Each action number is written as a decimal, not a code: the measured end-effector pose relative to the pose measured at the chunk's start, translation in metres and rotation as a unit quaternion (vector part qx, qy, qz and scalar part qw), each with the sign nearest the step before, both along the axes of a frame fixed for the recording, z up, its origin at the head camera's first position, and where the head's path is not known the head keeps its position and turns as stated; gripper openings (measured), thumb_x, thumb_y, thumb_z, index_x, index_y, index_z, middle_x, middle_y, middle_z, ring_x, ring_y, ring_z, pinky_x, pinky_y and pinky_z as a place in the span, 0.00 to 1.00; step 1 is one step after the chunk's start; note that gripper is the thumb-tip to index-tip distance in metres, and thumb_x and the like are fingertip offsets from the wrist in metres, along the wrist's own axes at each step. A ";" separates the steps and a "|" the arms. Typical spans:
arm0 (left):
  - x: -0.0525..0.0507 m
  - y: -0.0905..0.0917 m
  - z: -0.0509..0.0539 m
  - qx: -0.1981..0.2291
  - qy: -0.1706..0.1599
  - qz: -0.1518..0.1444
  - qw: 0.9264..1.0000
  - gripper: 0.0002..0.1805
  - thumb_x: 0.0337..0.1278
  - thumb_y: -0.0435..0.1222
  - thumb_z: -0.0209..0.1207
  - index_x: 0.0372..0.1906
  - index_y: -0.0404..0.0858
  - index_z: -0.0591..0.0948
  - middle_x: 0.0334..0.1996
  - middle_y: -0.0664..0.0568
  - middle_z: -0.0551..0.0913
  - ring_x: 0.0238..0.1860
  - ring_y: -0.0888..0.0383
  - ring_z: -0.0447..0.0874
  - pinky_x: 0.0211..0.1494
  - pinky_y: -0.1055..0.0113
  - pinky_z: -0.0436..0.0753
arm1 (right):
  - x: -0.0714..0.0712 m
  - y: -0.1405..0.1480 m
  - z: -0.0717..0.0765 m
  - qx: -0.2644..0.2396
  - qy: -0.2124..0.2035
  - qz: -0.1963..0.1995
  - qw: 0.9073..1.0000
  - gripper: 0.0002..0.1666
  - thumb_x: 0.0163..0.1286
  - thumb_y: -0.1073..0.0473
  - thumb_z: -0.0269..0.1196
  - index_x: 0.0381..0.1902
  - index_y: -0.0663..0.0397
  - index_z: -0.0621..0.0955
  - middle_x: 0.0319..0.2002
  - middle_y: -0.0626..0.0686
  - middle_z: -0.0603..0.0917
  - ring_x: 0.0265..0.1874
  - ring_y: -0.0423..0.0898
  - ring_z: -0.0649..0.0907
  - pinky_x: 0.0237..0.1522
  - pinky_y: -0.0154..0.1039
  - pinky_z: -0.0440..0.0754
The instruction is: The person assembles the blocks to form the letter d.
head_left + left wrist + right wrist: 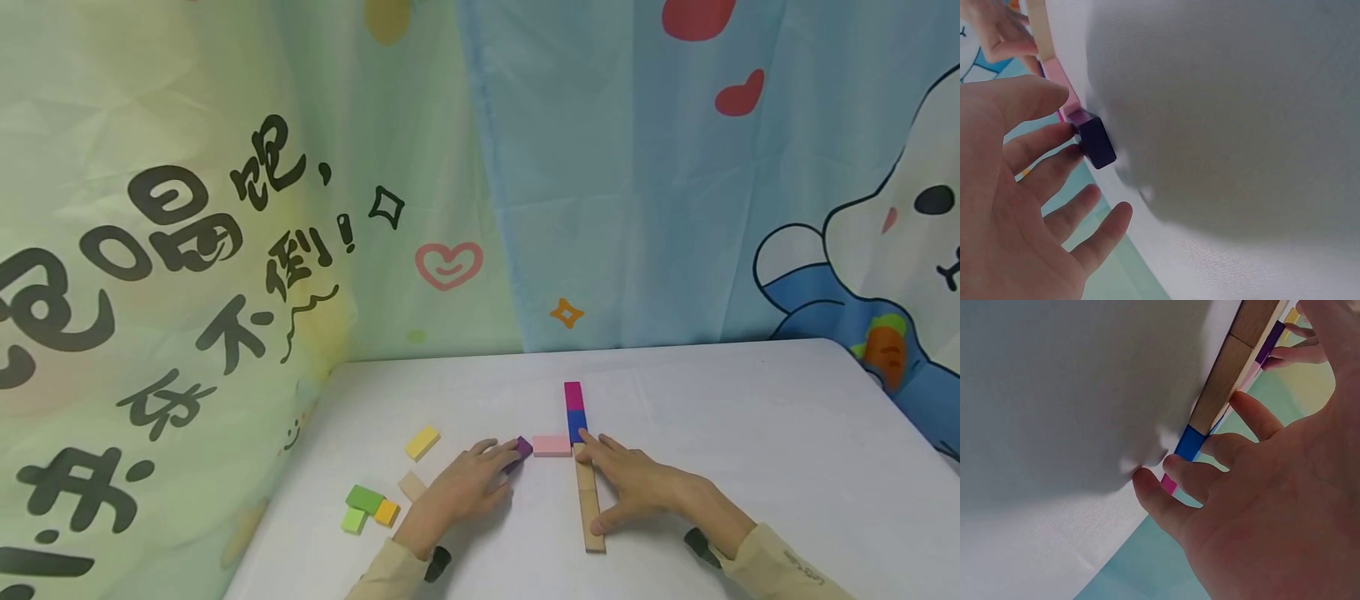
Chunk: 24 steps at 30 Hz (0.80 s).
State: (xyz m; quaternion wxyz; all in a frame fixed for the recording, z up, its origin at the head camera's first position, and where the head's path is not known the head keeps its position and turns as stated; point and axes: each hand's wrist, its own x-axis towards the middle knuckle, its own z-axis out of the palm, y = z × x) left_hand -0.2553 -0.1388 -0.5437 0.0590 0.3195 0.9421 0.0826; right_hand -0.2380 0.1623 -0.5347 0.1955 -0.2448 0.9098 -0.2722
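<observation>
A row of blocks runs away from the person: two wooden blocks (589,508), a blue block (576,425) and a magenta block (573,395). From its left side a pink block (552,447) extends leftward, and a purple block (523,449) sits at its left end, slightly angled. My left hand (463,487) touches the purple block with its fingertips, fingers relaxed, as the left wrist view also shows. My right hand (637,483) rests along the right side of the row, fingers extended, touching near the joint of the blue block (1190,443) and wooden block (1219,384).
On the left of the white table (750,417) lie a yellow block (422,442), a pale wooden block (412,486) partly behind the left hand, two green blocks (365,499) and an orange block (386,512). A printed curtain (600,167) hangs behind the table.
</observation>
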 end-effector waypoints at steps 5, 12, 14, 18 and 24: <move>0.000 0.000 0.000 0.002 0.003 0.001 1.000 0.28 0.70 0.44 0.57 0.72 0.47 0.71 0.75 0.56 0.68 0.75 0.49 0.66 0.73 0.50 0.73 | 0.000 0.000 0.000 -0.002 -0.003 0.000 1.000 0.57 0.47 0.33 0.77 0.68 0.47 0.66 0.81 0.62 0.47 0.78 0.70 0.51 0.70 0.77 0.54; 0.000 -0.001 0.000 0.003 0.003 0.000 1.000 0.28 0.69 0.44 0.57 0.72 0.47 0.71 0.75 0.56 0.68 0.75 0.49 0.66 0.73 0.49 0.73 | 0.001 0.000 0.001 -0.002 -0.008 -0.004 1.000 0.58 0.47 0.33 0.77 0.69 0.48 0.65 0.81 0.62 0.48 0.78 0.70 0.51 0.70 0.76 0.54; 0.000 -0.001 0.000 0.004 0.005 -0.002 1.000 0.28 0.69 0.43 0.57 0.72 0.47 0.71 0.75 0.56 0.68 0.75 0.49 0.66 0.73 0.49 0.73 | 0.001 0.000 0.001 -0.003 -0.007 -0.003 1.000 0.58 0.47 0.33 0.77 0.69 0.49 0.65 0.81 0.62 0.48 0.78 0.70 0.51 0.70 0.76 0.54; -0.001 -0.001 -0.002 0.007 0.007 -0.005 1.000 0.28 0.69 0.43 0.57 0.71 0.47 0.71 0.75 0.56 0.68 0.75 0.49 0.66 0.72 0.49 0.74 | 0.001 0.000 0.001 -0.003 -0.004 0.001 1.000 0.58 0.47 0.33 0.77 0.69 0.48 0.65 0.81 0.62 0.48 0.78 0.70 0.51 0.70 0.76 0.54; -0.001 -0.002 -0.001 0.008 0.001 -0.004 1.000 0.28 0.69 0.43 0.58 0.71 0.47 0.71 0.76 0.57 0.67 0.75 0.49 0.66 0.73 0.49 0.73 | 0.000 0.000 0.000 0.000 -0.004 0.000 1.000 0.59 0.46 0.33 0.77 0.70 0.49 0.64 0.81 0.61 0.49 0.78 0.70 0.51 0.71 0.75 0.55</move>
